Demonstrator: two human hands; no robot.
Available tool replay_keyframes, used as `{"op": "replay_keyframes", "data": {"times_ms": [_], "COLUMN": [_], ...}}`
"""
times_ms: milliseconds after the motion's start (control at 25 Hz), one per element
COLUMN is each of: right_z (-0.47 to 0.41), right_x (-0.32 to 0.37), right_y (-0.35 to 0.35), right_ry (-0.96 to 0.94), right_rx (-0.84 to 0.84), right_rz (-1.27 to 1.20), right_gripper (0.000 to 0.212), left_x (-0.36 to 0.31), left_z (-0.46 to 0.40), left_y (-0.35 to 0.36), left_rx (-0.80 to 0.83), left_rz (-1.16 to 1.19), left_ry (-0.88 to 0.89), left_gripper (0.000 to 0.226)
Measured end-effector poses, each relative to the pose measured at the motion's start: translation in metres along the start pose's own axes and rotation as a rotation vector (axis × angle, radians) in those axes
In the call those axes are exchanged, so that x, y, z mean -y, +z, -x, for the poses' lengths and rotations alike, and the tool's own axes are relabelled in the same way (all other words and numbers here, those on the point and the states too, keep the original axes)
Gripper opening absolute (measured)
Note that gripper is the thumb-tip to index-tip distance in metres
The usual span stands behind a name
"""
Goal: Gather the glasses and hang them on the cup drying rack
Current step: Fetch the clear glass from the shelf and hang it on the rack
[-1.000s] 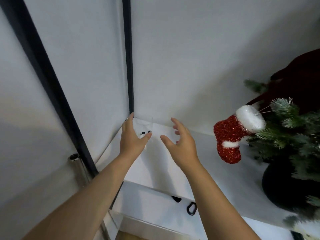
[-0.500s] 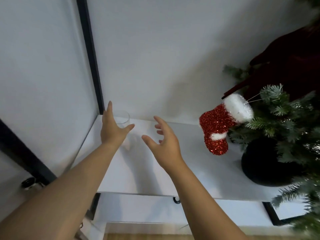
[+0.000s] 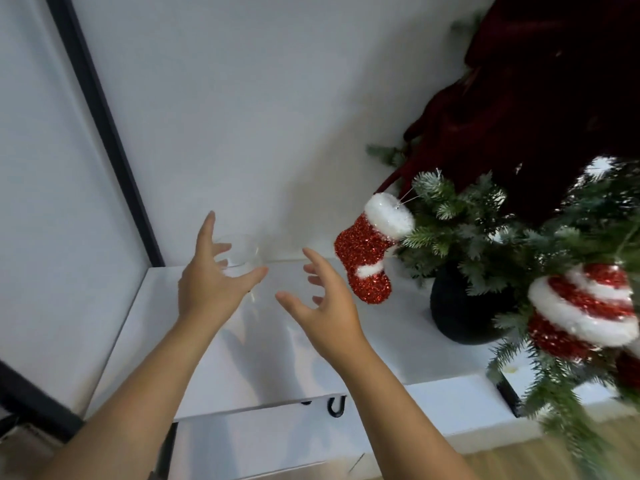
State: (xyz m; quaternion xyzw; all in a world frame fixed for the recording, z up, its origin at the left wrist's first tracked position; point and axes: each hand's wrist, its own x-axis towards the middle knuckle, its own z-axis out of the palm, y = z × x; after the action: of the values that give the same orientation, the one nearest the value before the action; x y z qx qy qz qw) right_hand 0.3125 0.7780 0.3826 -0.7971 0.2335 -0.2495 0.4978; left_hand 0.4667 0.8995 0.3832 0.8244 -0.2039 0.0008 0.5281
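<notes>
From the head camera, the view has swung right and down since half a second ago: the black wall strip now slants across the left side, and more of the small Christmas tree crowds in from the right, with a second red-and-white ornament now in sight that was out of frame before. The left hand has stayed at the clear glass, which stands at the back left corner of the white shelf, close to the wall. Its thumb now reaches across the front of the glass and its fingers spread behind it; it looks cupped around the glass rather than clamped, though blur and the clear material make contact hard to judge. The right hand hovers just right of the glass as before, fingers apart and curled, holding nothing. A glittery red stocking hangs from a branch close to the right hand's fingertips, and the tree's black pot stands on the shelf behind it. A small black hook shows under the shelf's front edge.
</notes>
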Motion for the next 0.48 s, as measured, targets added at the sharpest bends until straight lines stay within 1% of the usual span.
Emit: {"op": "replay_keyframes", "data": {"times_ms": [120, 240, 480], "right_z": [0.006, 0.007, 0.033], "right_x": [0.025, 0.064, 0.14], "right_y": [-0.022, -0.046, -0.098], "right_ry": [-0.067, -0.159, -0.308], "right_rx": [0.001, 0.022, 0.034], "right_rz": [-0.019, -0.021, -0.222], "right_gripper": [0.08, 0.088, 0.096], "left_x": [-0.063, -0.132, -0.246], "left_z": [0.017, 0.036, 0.087], "left_y": [-0.027, -0.06, -0.097], "left_rx": [0.0, -0.021, 0.001], "left_rz": [0.02, 0.013, 0.005], "left_ry": [0.098, 0.201, 0.35], "left_gripper": [0.128, 0.132, 0.129]}}
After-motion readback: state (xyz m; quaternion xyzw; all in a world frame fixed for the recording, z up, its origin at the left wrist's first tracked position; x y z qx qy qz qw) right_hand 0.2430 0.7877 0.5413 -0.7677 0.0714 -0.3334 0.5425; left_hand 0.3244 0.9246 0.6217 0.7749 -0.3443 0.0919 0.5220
